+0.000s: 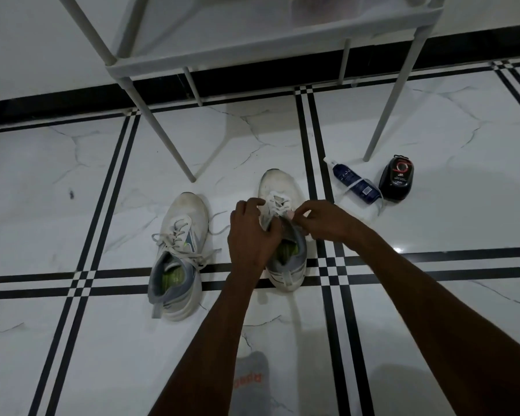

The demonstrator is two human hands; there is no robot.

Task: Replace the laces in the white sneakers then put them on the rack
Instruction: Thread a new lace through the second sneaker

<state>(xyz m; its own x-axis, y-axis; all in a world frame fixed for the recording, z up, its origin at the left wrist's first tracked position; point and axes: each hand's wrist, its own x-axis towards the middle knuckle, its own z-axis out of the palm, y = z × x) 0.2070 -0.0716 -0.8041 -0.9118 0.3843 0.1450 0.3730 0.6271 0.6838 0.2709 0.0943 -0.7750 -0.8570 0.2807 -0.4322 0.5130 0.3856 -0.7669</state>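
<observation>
Two white sneakers with grey collars and green insoles stand on the tiled floor, toes pointing away from me. The left sneaker (179,253) has its laces loose and spread to both sides. Both my hands are on the right sneaker (278,187). My left hand (251,232) grips its tongue and upper at the left side. My right hand (321,219) pinches the lace at the right eyelets. The white lace (278,202) still crosses the lower eyelets. The rack (252,52) stands just beyond the shoes.
A dark blue bottle (354,183) lies on a white cloth at the right, next to a black polish container (397,178). The rack's thin grey legs (168,130) come down close to the sneakers. A grey sock (251,382) lies near me.
</observation>
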